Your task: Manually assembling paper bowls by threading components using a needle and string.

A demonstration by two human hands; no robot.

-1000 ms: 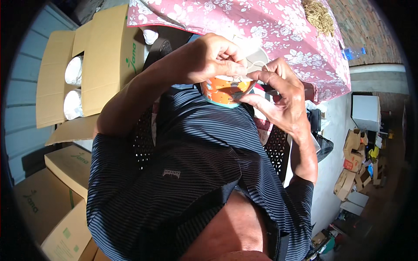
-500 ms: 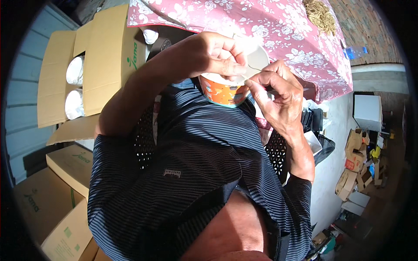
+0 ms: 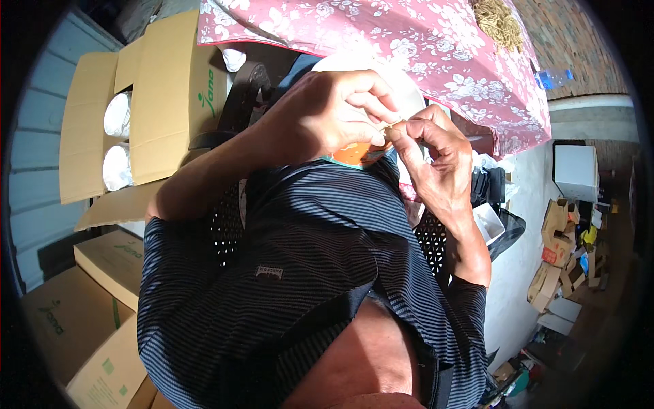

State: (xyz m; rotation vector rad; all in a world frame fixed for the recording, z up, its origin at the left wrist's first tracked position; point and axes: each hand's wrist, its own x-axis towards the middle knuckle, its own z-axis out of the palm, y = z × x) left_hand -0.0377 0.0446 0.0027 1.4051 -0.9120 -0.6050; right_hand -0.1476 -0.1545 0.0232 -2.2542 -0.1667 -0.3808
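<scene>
Over a round tub (image 3: 349,155) with an orange patterned wall and a white inside, my two hands nearly meet at the fingertips. My left hand (image 3: 347,112) is closed in a pinch above the tub. Facing it from the other side, my right hand (image 3: 439,153) pinches with thumb and forefinger. Between the fingertips shows a bit of a thin yellowish strand (image 3: 391,125); the fingers hide most of it. The tub rests at my lap, its inside partly covered by my left hand and bright with sunlight.
A table with a pink floral cloth (image 3: 463,88) stands ahead, a bundle of brown strands (image 3: 499,26) on it. At left, an open cardboard box (image 3: 160,102) holds white wrapped rolls (image 3: 117,167); more boxes (image 3: 75,320) lie nearer. Flattened cardboard (image 3: 555,235) is piled at far right.
My left hand has come down and nearer, covering more of the tub. The fingertips of both hands have drawn together, and less of the strand shows.
</scene>
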